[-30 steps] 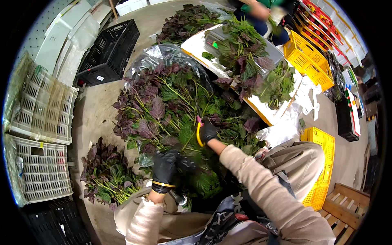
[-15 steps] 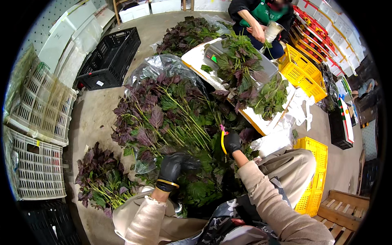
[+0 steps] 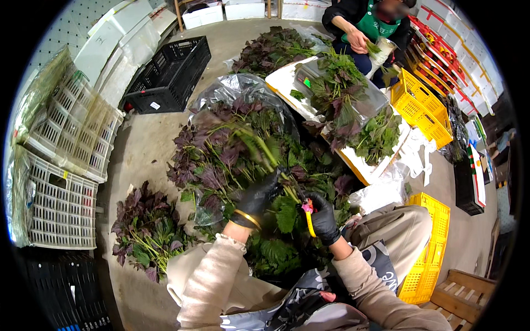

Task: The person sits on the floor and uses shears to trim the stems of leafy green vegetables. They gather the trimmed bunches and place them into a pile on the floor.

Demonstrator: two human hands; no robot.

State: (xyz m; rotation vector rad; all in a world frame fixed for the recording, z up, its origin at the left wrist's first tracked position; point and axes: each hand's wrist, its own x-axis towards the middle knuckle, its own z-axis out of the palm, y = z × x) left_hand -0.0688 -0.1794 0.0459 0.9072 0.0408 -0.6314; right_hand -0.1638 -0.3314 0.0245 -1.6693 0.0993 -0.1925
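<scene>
My left hand (image 3: pixel 260 194), in a black glove with a yellow band at the wrist, is closed round leafy perilla stems (image 3: pixel 264 149). Their upper parts blur with motion. Just right of it, my black-gloved right hand (image 3: pixel 324 220) grips yellow-handled clippers (image 3: pixel 310 223) bound with something pink. The blades point at the stem ends below my left hand and are too small to make out. Beneath both hands spreads a large heap of purple and green perilla (image 3: pixel 204 165), partly on a clear plastic bag (image 3: pixel 237 88). A smaller perilla bunch (image 3: pixel 146 231) lies on the floor at left.
A foam board (image 3: pixel 284 83) at far right bears a scale (image 3: pixel 309 77) with perilla on it. Behind it a co-worker in a green apron (image 3: pixel 375 25) holds some leaves. Yellow crates (image 3: pixel 428 237) stand at right, a black crate (image 3: pixel 165 77) at far left, pale crates (image 3: pixel 63 204) at left.
My left hand has risen rightward out of the heap, now with stems in it. My right hand with the clippers has come slightly lower, beside it. The whole view has shifted a little.
</scene>
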